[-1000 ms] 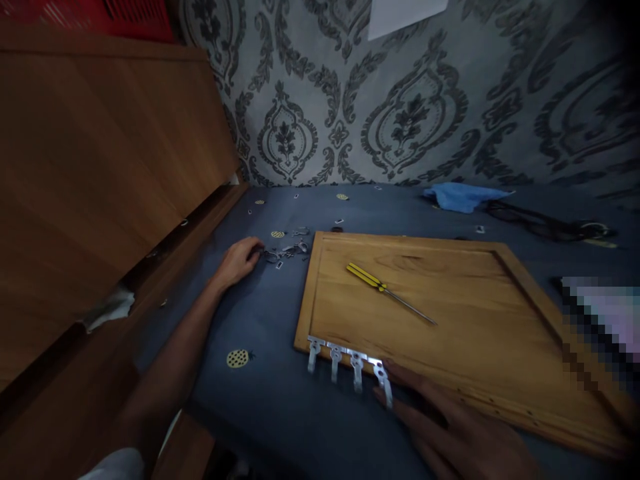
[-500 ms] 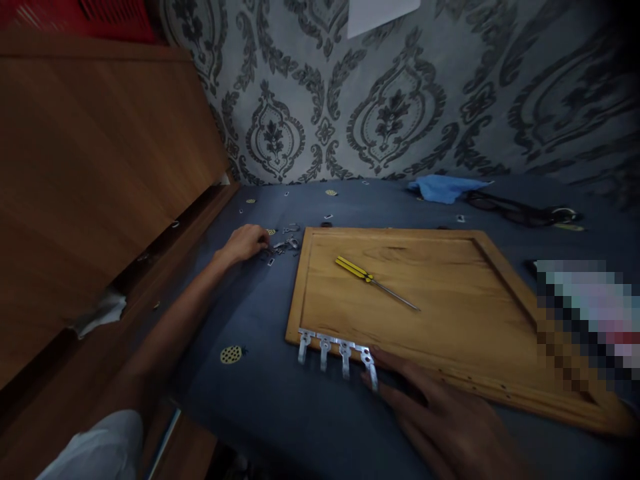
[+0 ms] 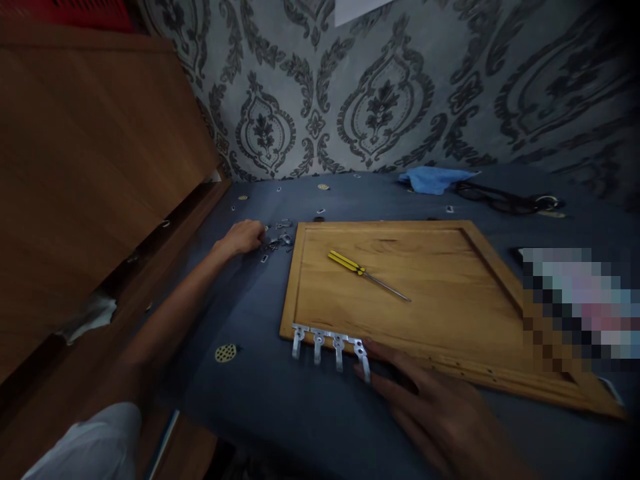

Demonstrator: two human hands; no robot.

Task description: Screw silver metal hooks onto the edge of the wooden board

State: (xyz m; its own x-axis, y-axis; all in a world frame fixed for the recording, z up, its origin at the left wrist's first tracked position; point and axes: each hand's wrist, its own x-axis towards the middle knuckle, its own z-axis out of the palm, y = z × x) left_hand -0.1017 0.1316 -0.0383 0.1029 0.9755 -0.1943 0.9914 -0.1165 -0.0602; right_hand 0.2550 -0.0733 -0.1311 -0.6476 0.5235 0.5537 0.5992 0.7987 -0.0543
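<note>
The left hand point(image 3: 245, 237) reaches far out over the blue counter point(image 3: 280, 407). Its fingers are curled down on a little pile of small metal bits point(image 3: 278, 241). I cannot tell if the fingers are pinching one of the bits or just touching them. The pile lies just beside the far left corner of a big wooden board point(image 3: 450, 313).

The right hand point(image 3: 440, 413) lies low and close, with its fingers spread out and holding nothing. Its fingertips are at the near edge of the board. One fingertip is right at the last hook of a shiny metal hook strip point(image 3: 330, 341). The strip sits along the near left edge of the board, and its four hooks hang out over the blue counter.

A yellow screwdriver point(image 3: 367, 275) lies flat in the middle of the board, well apart from both hands.

At the back, near the wall with the curly pattern point(image 3: 380, 100), lie a blue cloth point(image 3: 433, 179) and a pair of dark glasses point(image 3: 505, 199). A tall brown wooden panel point(image 3: 90, 167) stands on the left side.
</note>
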